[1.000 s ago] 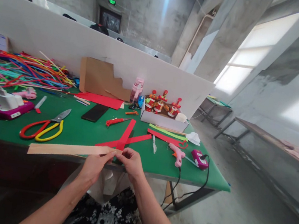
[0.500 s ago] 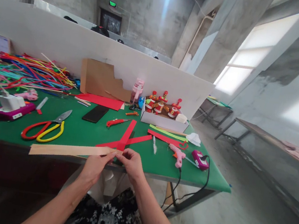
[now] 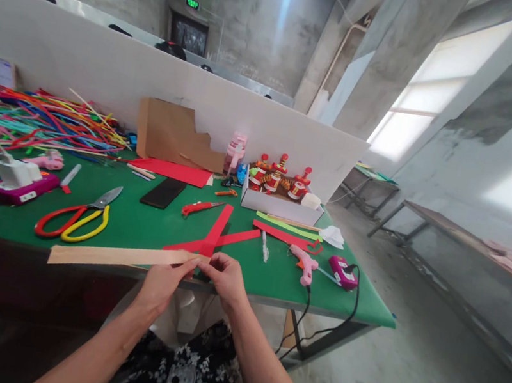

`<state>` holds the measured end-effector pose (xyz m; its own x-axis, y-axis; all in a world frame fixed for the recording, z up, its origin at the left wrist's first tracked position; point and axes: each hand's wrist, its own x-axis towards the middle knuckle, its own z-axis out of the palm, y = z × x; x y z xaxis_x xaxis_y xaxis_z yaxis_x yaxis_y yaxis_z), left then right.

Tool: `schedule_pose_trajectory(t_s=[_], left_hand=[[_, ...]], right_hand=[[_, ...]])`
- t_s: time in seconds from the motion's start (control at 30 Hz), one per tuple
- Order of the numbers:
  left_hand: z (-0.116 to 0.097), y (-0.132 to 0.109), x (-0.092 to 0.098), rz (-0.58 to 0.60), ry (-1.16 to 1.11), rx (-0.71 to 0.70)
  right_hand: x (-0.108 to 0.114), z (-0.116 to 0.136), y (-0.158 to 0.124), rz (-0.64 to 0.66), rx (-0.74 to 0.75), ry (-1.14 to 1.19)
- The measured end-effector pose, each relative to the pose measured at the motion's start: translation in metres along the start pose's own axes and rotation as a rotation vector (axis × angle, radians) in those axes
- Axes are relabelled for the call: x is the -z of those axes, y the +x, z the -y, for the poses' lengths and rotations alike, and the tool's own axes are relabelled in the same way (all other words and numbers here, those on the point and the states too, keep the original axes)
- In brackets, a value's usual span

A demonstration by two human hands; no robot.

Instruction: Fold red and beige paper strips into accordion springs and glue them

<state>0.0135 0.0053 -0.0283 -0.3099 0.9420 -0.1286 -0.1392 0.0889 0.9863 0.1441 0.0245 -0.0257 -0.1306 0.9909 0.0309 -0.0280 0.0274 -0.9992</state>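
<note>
A long beige strip [image 3: 114, 256] stretches leftward along the table's front edge, its free end reaching slightly past that edge. My left hand [image 3: 168, 278] pinches it near its right end, thumb and fingers closed. Right beside it, my right hand [image 3: 225, 280] has its fingertips closed on the same end, almost touching the left fingertips. Just behind the hands, a red strip [image 3: 218, 227] slants up and away, crossing another red strip [image 3: 241, 237] on the table. My fingers cover the ends of the beige strip and of the slanting red one, so I cannot tell whether they are joined.
Scissors [image 3: 79, 218], a phone [image 3: 163, 193] and a red utility knife [image 3: 197, 208] lie on the green table [image 3: 129, 223]. Rightward are a pen [image 3: 265, 247], a corded pink glue gun [image 3: 305, 265] and a purple power socket [image 3: 343, 273]. A white box [image 3: 277, 206] holds red figures.
</note>
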Motion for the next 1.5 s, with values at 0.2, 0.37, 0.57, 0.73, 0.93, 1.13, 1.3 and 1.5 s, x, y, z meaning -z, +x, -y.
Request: schedule_pose_trajectory(t_s=[0.2,0.37,0.57,0.73,0.93,1.13,1.3,1.5], left_hand=[[-0.0039,-0.0017,-0.0011,0.011,-0.004,-0.006],[-0.0064,-0.0034,-0.0013,0.012,0.029,-0.021],[-0.0052,-0.0025,-0.0012,0.010,0.016,-0.011],[-0.0026,-0.0008,-0.0007,0.004,0.022,-0.026],[-0.0028,-0.0013,-0.0019,0.014,-0.056,-0.017],[-0.0073,-0.0033,-0.0034,-0.018,-0.072,0.033],[-0.0078,-0.0034,-0.0029,-0.014,-0.063,0.027],[-0.0070,-0.0023,-0.0025,-0.007,-0.072,0.037]], right_hand=[[0.0008,-0.0020,0.0011,0.002,0.004,-0.010],[0.0010,-0.0029,0.0020,0.007,0.008,-0.019],[0.0009,-0.0010,0.0011,0.001,0.016,-0.024],[0.0006,-0.0010,0.0007,0.008,0.016,0.008],[0.0009,0.0005,-0.0006,0.032,0.003,0.049],[0.0013,-0.0018,0.0006,0.033,-0.006,0.053],[0.0015,-0.0028,0.0013,0.037,-0.021,0.069],[0.0011,0.0006,-0.0001,0.028,-0.029,0.065]])
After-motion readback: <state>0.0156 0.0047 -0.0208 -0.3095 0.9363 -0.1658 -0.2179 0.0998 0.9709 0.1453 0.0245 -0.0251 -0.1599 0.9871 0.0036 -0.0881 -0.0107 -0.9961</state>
